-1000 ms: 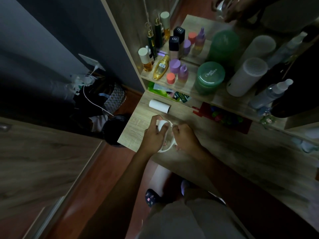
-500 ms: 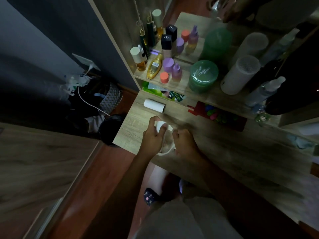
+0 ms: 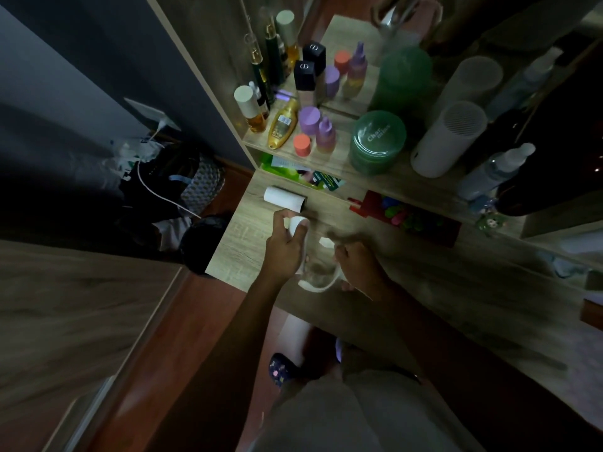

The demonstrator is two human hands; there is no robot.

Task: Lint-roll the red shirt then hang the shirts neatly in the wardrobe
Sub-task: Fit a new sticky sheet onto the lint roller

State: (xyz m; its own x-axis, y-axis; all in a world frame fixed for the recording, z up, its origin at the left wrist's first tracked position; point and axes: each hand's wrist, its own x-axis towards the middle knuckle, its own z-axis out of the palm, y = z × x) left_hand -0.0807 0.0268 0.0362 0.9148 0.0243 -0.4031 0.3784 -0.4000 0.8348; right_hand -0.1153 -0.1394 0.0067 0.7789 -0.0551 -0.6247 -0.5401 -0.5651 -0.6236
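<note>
Gripping lint roller (image 3: 298,225) in left hand (image 3: 287,249), right hand (image 3: 360,267) just beside

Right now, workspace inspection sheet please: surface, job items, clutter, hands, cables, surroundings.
Surface: wooden desk, mostly bare near the hands.
Job's things: lint roller in both hands; spare roll lying on the desk behind it; no red shirt in view.
Clutter: cosmetic bottles, green jar and white cylinder on the shelf; red box on the desk.
Grippers: left hand grips the roller head; right hand blurred, at the roller's handle.
Cables: white cable on the floor pile.
Surroundings: dark wall, bags on the floor, dim light.
</note>
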